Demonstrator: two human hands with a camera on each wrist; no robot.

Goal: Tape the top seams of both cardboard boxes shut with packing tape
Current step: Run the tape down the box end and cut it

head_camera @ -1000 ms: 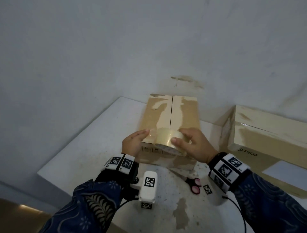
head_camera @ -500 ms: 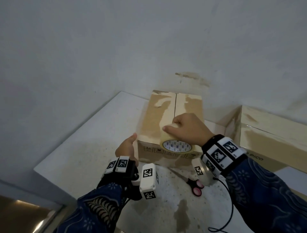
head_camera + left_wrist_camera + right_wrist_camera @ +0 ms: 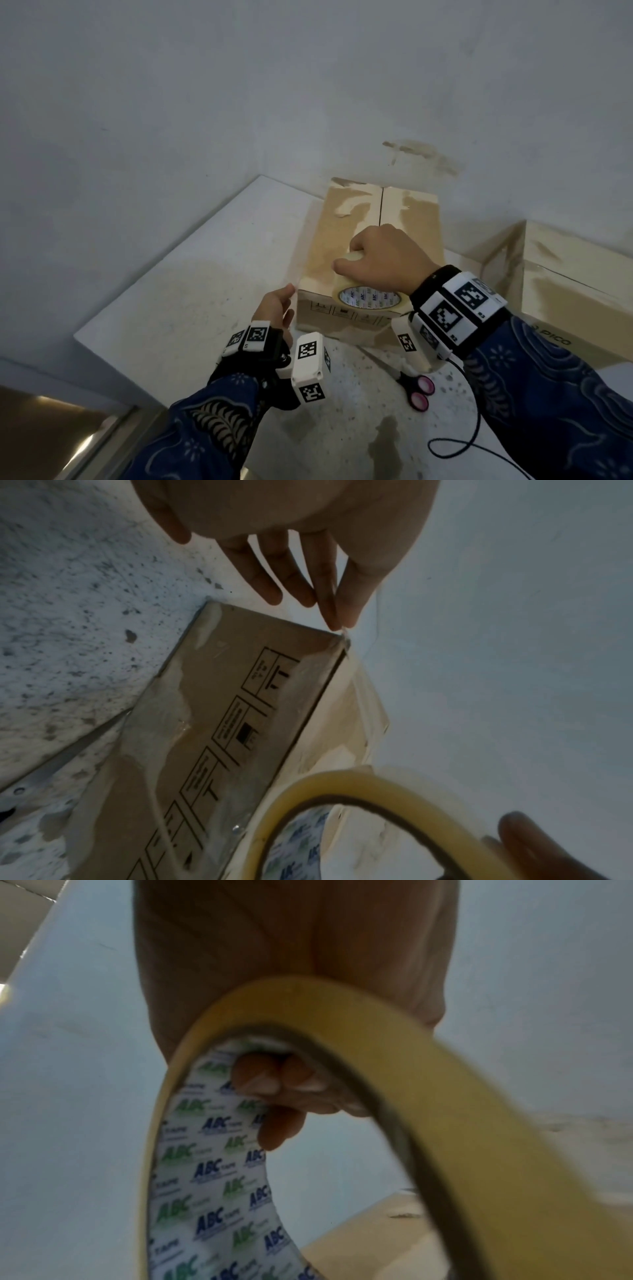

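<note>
A brown cardboard box stands on the white table, its top seam running away from me. My right hand grips a roll of clear packing tape over the box's near top edge, with fingertips hooked inside the printed core. My left hand is at the box's front left corner. There its thumb and forefinger pinch together on what looks like the tape's free end. A thin clear strip seems to stretch back to the roll. A second, larger box sits at the right.
Scissors with pink handles lie on the table in front of the box, under my right wrist. A black cable loops near the front. The wall stands right behind both boxes. The table's left edge drops off beside my left hand.
My right hand carried the roll from the box's front edge onto its top. My left hand left the roll and moved down and left to the box's front corner.
</note>
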